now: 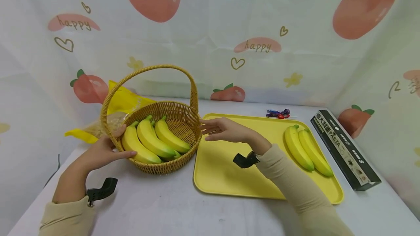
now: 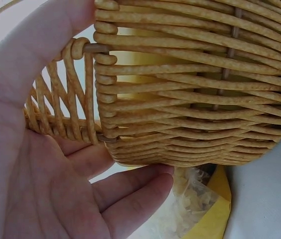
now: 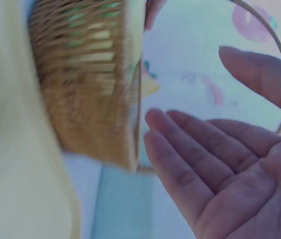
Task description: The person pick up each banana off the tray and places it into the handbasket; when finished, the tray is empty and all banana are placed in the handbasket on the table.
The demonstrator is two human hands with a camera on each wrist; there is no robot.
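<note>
White bench carries a round tan wicker basket of yellow, green-tipped bananas left of centre; the left hand grips its rim, the right hand, fingers outstretched, is beside the opposite rim; rightward, a yellow rectangular tray bears two bananas

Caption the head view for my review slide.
Left hand holds a wicker basket of bananas; right hand beside it, over a yellow tray.

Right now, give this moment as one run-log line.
left hand: grips wicker basket, left side | right hand: extended at basket's right rim, contact unclear | basket: bananas inside | yellow tray: two bananas
</note>
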